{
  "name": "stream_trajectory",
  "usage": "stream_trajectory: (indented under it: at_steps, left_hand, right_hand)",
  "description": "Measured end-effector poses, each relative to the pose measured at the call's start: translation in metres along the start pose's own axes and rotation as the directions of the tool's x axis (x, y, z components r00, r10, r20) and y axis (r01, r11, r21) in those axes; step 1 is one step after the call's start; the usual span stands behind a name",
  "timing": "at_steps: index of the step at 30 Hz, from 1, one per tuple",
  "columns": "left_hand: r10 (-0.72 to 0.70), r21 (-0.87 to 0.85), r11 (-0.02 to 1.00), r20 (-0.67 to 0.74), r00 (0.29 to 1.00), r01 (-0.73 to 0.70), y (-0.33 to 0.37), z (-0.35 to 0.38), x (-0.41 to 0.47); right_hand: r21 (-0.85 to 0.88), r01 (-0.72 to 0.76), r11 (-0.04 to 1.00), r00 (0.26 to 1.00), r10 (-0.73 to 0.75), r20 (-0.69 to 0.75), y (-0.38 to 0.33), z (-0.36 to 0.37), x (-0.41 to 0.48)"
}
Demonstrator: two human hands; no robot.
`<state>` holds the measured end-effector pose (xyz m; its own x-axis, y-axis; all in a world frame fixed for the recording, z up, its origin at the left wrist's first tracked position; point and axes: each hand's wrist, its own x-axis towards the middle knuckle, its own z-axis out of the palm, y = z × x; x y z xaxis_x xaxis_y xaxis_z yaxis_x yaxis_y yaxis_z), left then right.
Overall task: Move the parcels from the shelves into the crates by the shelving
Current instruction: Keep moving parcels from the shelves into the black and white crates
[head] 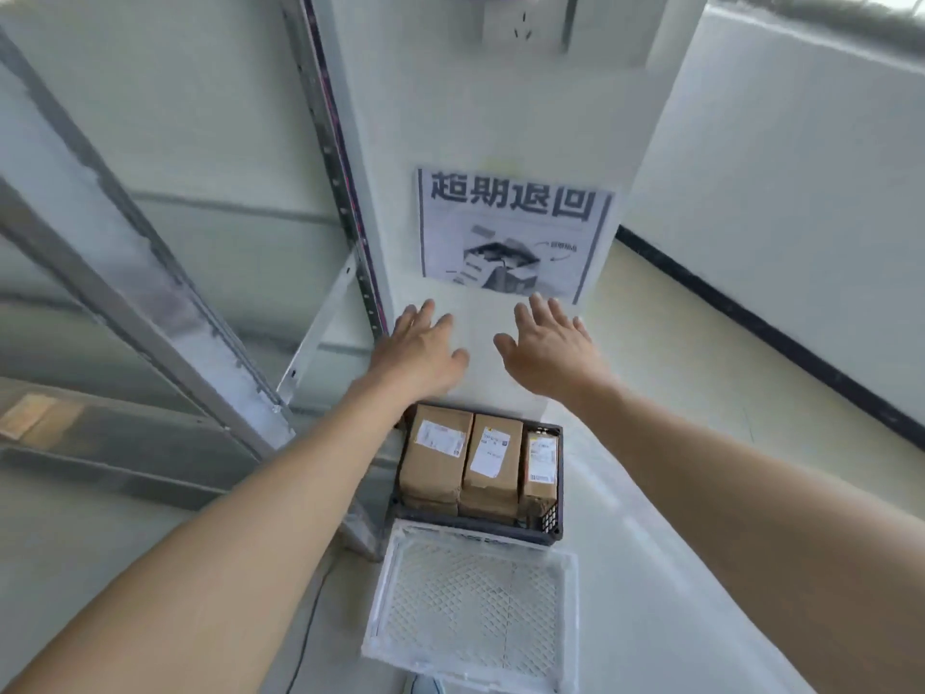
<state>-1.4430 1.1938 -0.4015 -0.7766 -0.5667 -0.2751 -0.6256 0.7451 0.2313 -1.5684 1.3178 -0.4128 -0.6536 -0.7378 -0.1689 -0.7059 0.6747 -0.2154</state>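
While three parcels (pixel 490 458) fill the dark crate (pixel 550 532), a white crate (pixel 569 623) sits beside.

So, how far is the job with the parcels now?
Done: three brown parcels stand side by side in the dark crate. In hand: nothing; the left hand and right hand are open and empty. To do: the white crate holds no parcel, and a blurred brown shape on the lower shelf may be one more.
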Motion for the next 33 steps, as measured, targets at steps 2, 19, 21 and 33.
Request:
stream_trajectory:
  at_steps: [2,19,21,33]
  left_hand:
    - [-0.026,0.012,1.000,-0.053,0.998,0.026,0.016,-0.042,-0.036]
    - [-0.219,0.050,0.965,-0.384,0.897,0.257,0.053,-0.226,-0.303]
    - [-0.245,0.048,0.957,-0.403,0.882,0.288,0.040,-0.233,-0.328]
    - [-0.486,-0.095,0.863,-0.425,0.763,0.497,-0.098,-0.246,-0.486]
  right_hand:
    - [-0.022,0.052,0.998,0.997,-0.053,-0.061,-0.010,-0.048,-0.022]
    - [-0.053,0.349,0.936,0.898,-0.350,-0.265,-0.103,-0.258,-0.206]
    - [-0.054,0.391,0.919,0.882,-0.390,-0.262,-0.124,-0.259,-0.221]
    - [-0.097,0.697,0.710,0.674,-0.696,-0.248,-0.327,-0.225,-0.307]
